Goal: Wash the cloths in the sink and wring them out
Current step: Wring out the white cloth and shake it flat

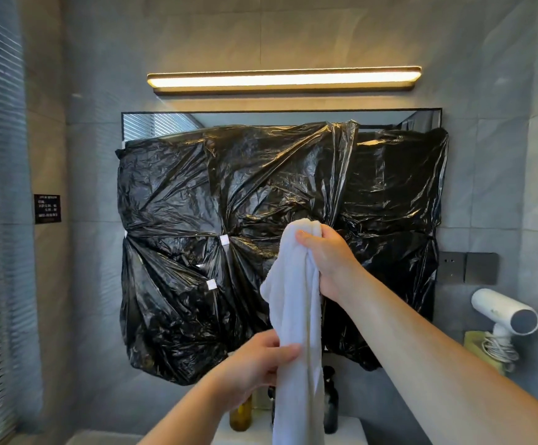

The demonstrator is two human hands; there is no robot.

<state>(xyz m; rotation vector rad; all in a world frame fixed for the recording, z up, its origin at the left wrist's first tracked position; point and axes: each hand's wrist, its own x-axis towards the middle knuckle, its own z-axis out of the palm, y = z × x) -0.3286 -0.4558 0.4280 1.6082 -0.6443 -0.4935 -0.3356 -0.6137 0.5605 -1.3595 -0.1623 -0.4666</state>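
The long white terry cloth hangs upright in front of me, held high above the bottom of the view, where a strip of white shows at 6 o'clock, probably the sink's rim. The right hand is closed round the cloth's bunched top end, fingers wrapped and thumb over the fold. The left hand, lower and toward 7 o'clock, grips the cloth partway down, its thumb lying across the fabric. The cloth's tail drops out of sight below.

Behind it at 12 o'clock, crinkled black plastic sheeting covers the wall mirror. A white hair dryer sits at 3 o'clock, and a brown glass bottle and a dark bottle stand either side of the hanging cloth.

This looks like the wringing step, with the cloth stretched between 2 hands. Next, I judge, the hands need to come down over the sink and twist in opposite directions with firm grips, so the water falls into the basin.
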